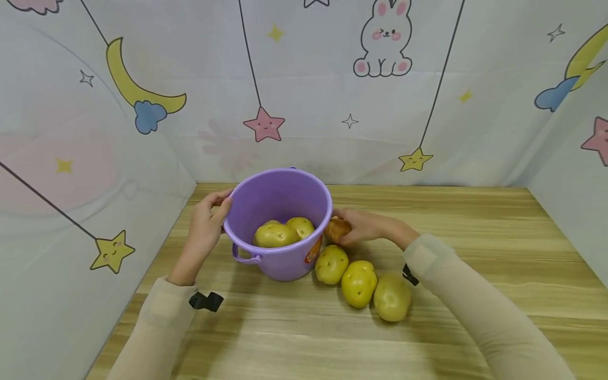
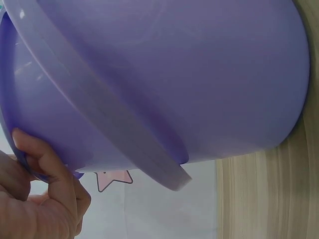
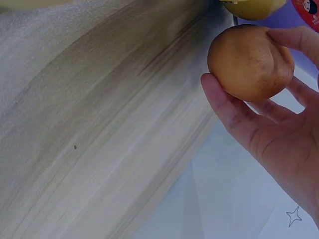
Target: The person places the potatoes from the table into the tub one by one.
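Note:
A purple bucket (image 1: pixel 285 266) stands on the wooden table with several yellow potatoes (image 1: pixel 274 235) inside. My left hand (image 1: pixel 203 224) grips its rim on the left side; in the left wrist view the fingers (image 2: pixel 52 164) curl over the rim, near the hanging handle (image 2: pixel 114 119). To the right of the bucket, my right hand (image 1: pixel 368 226) holds a round brown potato (image 3: pixel 251 62) between thumb and fingers. Three yellow potatoes lie in a slanting row in front of it: one close to the bucket (image 1: pixel 331 265), a middle one (image 1: pixel 359 284) and a paler one (image 1: pixel 392 297).
The wooden table (image 1: pixel 475 253) reaches back to a white cloth wall (image 1: pixel 313 89) printed with stars, moons and a rabbit. Similar cloth rises along the left and right sides. A red sticker (image 1: pixel 313 250) is on the bucket's front right.

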The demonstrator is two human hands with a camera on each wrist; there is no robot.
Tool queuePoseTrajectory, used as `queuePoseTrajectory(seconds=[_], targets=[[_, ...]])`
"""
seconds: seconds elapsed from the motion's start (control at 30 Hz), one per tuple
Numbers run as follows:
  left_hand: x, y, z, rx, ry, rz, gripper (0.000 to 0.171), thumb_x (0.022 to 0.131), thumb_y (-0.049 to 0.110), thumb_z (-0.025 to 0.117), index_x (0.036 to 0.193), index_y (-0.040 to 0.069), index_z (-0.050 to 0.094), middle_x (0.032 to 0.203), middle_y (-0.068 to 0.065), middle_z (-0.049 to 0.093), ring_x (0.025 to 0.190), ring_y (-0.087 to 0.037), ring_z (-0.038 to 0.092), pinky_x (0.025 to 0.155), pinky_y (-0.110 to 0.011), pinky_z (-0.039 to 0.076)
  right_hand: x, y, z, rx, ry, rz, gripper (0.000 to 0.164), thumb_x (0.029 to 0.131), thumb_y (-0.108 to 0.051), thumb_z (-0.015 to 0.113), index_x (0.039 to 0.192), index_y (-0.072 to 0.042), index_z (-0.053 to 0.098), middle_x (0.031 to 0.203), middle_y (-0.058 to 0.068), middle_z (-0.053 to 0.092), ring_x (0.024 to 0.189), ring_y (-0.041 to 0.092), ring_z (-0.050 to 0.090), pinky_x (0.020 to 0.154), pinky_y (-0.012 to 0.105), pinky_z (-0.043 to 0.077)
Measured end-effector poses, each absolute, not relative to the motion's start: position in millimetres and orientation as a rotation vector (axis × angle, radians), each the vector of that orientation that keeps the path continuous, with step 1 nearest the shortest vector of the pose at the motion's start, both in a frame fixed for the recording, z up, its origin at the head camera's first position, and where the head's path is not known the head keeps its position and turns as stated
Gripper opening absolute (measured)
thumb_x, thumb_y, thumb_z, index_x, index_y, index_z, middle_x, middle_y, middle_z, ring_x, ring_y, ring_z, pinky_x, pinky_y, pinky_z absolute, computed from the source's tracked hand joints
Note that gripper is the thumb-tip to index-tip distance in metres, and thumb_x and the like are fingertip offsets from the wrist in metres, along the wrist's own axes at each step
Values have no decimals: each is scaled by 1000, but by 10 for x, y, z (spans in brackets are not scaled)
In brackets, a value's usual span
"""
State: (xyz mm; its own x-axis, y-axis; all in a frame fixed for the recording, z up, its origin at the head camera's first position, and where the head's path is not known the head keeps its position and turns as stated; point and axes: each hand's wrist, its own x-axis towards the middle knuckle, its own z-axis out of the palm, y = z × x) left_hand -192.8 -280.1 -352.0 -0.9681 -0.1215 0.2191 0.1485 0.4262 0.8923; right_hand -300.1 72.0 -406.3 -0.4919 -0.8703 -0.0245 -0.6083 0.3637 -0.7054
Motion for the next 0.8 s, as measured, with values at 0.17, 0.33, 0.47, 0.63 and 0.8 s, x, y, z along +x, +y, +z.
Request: queuePoseTrajectory(seconds=[0.17, 0.33, 0.47, 0.63, 0.8], targets=[[-1912, -2790, -3511, -20, -2426, -1570, 43, 106, 23, 51, 138, -6, 53, 116, -25, 55, 72, -16, 65, 57, -22, 62, -3006, 767, -4024, -1257, 2236, -914, 73, 84, -12, 71, 149, -2, 39, 145, 16, 50, 133, 30, 44, 116, 51, 36], [-1914, -2792, -3519, -22, -2424, -1553, 42, 106, 23, 51, 136, -6, 55, 114, -25, 55, 73, -19, 66, 58, -23, 63, -3001, 818, -3979, -1221, 2288, -866, 66, 85, -14, 70, 144, -1, 45, 134, 16, 57, 117, 28, 54, 103, 45, 49], [-1928, -2805, -3540, -29, -2427, -1533, 42, 106, 23, 51, 135, -6, 56, 112, -24, 56, 75, -25, 67, 58, -25, 63, -2995, 861, -3940, -1189, 2294, -903, 62, 84, -13, 70, 141, -2, 48, 125, 16, 59, 102, 25, 59, 86, 37, 57], [-1930, -2803, -3544, -28, -2419, -1538, 41, 106, 22, 51, 135, -5, 56, 111, -24, 56, 75, -26, 66, 59, -27, 64, -2993, 929, -3862, -1151, 2298, -948, 60, 86, -12, 70, 141, -5, 49, 126, 16, 57, 100, 25, 59, 81, 34, 58], [-1915, -2789, -3517, -15, -2417, -1558, 41, 106, 22, 51, 136, -6, 55, 114, -25, 56, 75, -21, 66, 61, -28, 64, -3002, 995, -3769, -1137, 2357, -921, 60, 87, -15, 71, 141, -4, 49, 124, 16, 58, 98, 26, 58, 78, 35, 57]])
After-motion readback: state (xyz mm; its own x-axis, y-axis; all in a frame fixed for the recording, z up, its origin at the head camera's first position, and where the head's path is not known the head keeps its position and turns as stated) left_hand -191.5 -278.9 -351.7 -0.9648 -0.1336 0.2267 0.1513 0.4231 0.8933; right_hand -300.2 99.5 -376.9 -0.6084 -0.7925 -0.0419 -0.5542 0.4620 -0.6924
